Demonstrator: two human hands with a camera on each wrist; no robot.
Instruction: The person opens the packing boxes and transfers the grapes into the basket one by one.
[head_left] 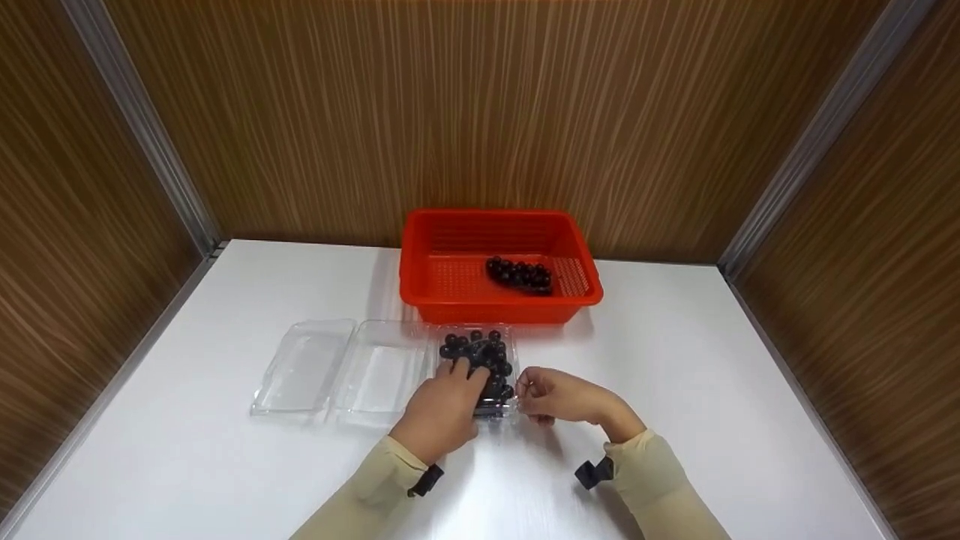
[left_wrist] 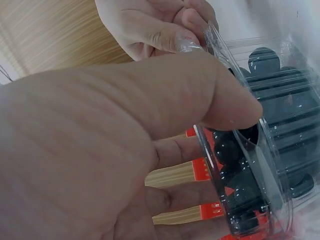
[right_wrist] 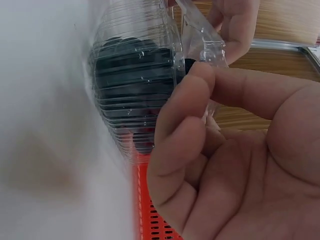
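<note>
Near the middle of the white surface, a clear clamshell box full of dark berries sits just in front of the red basket. The left hand grips the box's left side, thumb over its rim. The right hand pinches its near right corner.

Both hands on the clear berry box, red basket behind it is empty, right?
Not empty. The head view shows a small cluster of dark berries in the red basket. Left hand and right hand are both on the clear berry box.
</note>
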